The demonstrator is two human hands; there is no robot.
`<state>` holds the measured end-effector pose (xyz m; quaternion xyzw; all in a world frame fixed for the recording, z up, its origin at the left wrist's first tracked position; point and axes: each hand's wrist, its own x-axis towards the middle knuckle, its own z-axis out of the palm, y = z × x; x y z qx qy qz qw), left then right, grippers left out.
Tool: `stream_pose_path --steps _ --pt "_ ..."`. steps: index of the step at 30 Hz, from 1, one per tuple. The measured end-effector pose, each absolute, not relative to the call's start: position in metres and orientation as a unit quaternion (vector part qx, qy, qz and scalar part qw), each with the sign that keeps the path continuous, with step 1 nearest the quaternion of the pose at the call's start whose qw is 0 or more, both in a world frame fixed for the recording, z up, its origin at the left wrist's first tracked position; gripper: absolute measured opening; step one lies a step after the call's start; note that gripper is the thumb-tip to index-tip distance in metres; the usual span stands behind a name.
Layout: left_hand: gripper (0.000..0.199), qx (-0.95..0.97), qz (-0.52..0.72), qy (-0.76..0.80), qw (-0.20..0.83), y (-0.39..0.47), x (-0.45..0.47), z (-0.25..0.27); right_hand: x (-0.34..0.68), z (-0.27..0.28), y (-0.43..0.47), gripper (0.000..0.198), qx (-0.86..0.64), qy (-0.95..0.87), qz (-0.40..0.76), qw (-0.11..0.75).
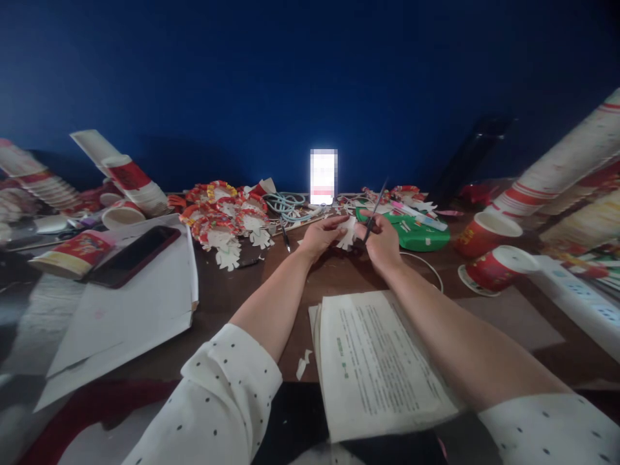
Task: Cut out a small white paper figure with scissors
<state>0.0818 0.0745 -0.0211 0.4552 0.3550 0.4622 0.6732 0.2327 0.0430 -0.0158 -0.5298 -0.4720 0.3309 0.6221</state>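
Note:
My left hand (322, 237) is closed on a small white paper cutout (347, 235) with a jagged lower edge, held above the brown table. Close beside it, my right hand (385, 244) grips a slim dark pointed tool (372, 221), its thin tip slanting up and away. Whether this is a pair of scissors or a blade, I cannot tell. The right fingers are near the cutout's edge, perhaps touching it. To the left lies a pile of red and white paper crafts (225, 223) with similar jagged white ends. A pen (285, 239) rests by my left hand.
A lit phone (323, 177) stands against the blue wall. Behind my right hand lies a green pouch (421, 234). Printed sheets (372, 361) lie at the near edge. Red paper cups (498, 268) stand right; a dark phone (135, 256) rests on white board (130, 310) left.

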Motion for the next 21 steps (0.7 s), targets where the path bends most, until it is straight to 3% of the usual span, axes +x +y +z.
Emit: stream_pose_path --steps 9,15,21 --pt "0.04 0.46 0.464 0.353 0.67 0.075 0.0832 -0.0197 0.2349 -0.0162 0.0435 0.057 -0.535 -0.485 0.318 0.615" --pt "0.05 0.441 0.495 0.349 0.662 0.0773 0.0807 -0.0189 0.2357 -0.0125 0.0412 0.054 -0.539 -0.484 0.32 0.611" --pt "0.047 0.357 0.565 0.344 0.66 0.0775 0.0822 -0.014 0.23 -0.0158 0.0418 0.057 -0.5 -0.48 0.401 0.599"
